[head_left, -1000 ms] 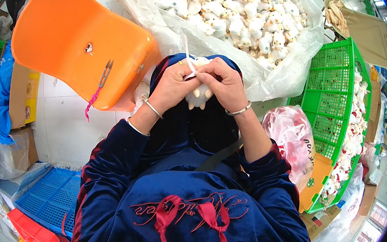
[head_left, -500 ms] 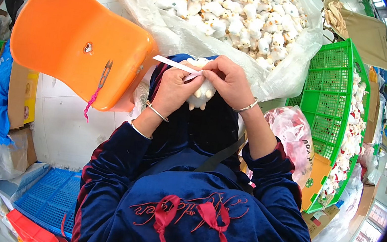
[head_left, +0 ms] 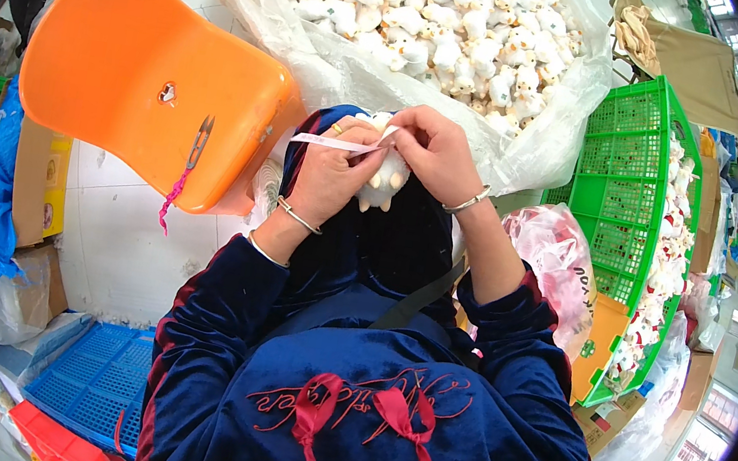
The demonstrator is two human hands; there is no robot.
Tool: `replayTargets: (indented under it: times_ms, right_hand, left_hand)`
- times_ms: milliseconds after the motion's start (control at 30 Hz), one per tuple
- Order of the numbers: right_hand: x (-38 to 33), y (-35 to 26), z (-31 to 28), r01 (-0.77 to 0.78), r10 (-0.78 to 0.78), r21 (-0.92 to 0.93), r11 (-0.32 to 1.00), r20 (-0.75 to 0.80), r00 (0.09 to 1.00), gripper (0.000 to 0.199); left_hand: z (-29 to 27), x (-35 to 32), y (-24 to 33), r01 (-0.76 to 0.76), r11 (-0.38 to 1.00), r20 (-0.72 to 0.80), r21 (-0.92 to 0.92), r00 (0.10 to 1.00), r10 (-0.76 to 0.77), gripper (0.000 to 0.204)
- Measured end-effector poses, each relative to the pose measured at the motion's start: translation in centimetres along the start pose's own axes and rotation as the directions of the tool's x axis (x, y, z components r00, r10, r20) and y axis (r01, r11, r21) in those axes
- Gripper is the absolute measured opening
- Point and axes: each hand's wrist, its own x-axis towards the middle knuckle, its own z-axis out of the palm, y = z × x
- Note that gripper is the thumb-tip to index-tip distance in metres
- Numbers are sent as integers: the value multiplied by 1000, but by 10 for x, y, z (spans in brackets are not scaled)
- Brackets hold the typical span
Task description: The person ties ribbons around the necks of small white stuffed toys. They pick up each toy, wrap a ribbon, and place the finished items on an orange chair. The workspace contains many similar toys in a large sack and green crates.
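Observation:
A small white plush toy [head_left: 383, 185] rests in my lap, its little feet toward me and its upper part partly covered by my fingers. My left hand [head_left: 328, 172] is closed around the toy's left side, with a narrow white ribbon [head_left: 325, 141] lying across its fingers and one end sticking out to the left. Thumb and finger of my right hand [head_left: 445, 158] pinch the ribbon's other end just above the toy. Both hands nearly meet there.
A clear plastic sack [head_left: 309, 59] full of white plush toys stands ahead. To the left, an orange chair [head_left: 116, 69] carries thread snips [head_left: 200, 143] with a pink cord. Green crates [head_left: 619, 182] with more toys and a pink-white bag [head_left: 552, 253] are on the right; a blue crate [head_left: 95, 371] sits lower left.
The ribbon's left end has dropped and lies flatter. Its right end now stands up between the right fingertips, which have shifted slightly; the toy stays in place.

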Motion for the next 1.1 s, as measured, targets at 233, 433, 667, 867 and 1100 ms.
replayTargets:
  times_ms: [233,433,667,867,1100]
  right_hand:
    - [4,4,-5,-153,233,522,839,-90,968,13]
    - [1,-15,-4,-212,352,685,697,-69,933,15]
    - [-10,0,-19,-209,208,718,664,92,974,12]
    - [-11,-8,-16,-354,288,273,895,253,924,16]
    - [7,-4,-22,-54,58,-24,998,209,976,17]
  left_hand:
    - [-1,-1,2,-50,998,-20,-41,999,49,12]
    - [3,1,2,-160,985,-51,67,985,164,11]
    - [8,-8,-2,13,999,-95,-42,995,-17,14]
    - [10,-9,-7,-42,999,-111,-15,993,40,16]
    - [10,-11,-16,-41,999,-99,-16,994,39,18]
